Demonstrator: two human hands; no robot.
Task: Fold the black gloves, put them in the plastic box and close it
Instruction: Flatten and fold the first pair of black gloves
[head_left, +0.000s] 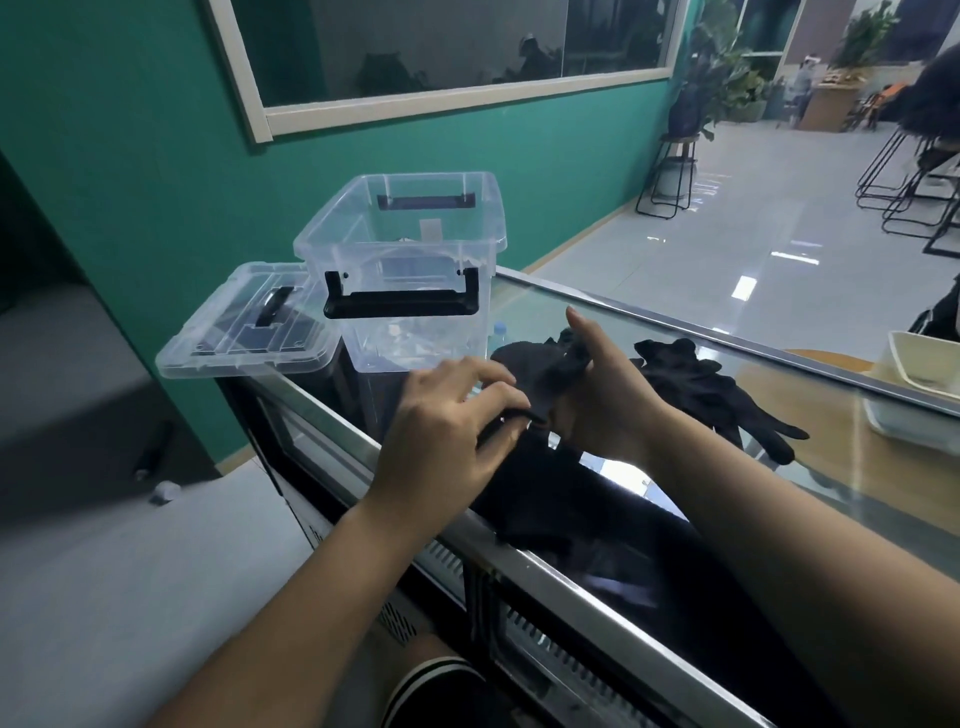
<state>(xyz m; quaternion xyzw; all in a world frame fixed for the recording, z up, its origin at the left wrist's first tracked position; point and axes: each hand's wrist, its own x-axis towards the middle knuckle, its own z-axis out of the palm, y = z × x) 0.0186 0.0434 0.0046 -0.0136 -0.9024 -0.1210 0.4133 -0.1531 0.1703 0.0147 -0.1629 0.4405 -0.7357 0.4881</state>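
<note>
Head camera: left hand (447, 421) and right hand (608, 400) hold one black fabric glove (545, 371) just above the glass tabletop (649, 327), curled fingers (493, 397) pinching it, seemingly mid-fold. Match the edges and press the crease flat; the open clear plastic box (400, 270) stands near.

clear, colourless plastic for the box (405, 249), with a black front handle (400, 306); same clear plastic for the lid (228, 343), with a black grip (274, 306). solid black, unpatterned, on the glove (545, 371) and the other gloves (696, 387). teal green on the wall (130, 156), cream on the window frame (415, 106). glossy pale grey on the floor (727, 234). off-white for the tray (930, 364). black with thin white stripes on the hem (436, 675).
</note>
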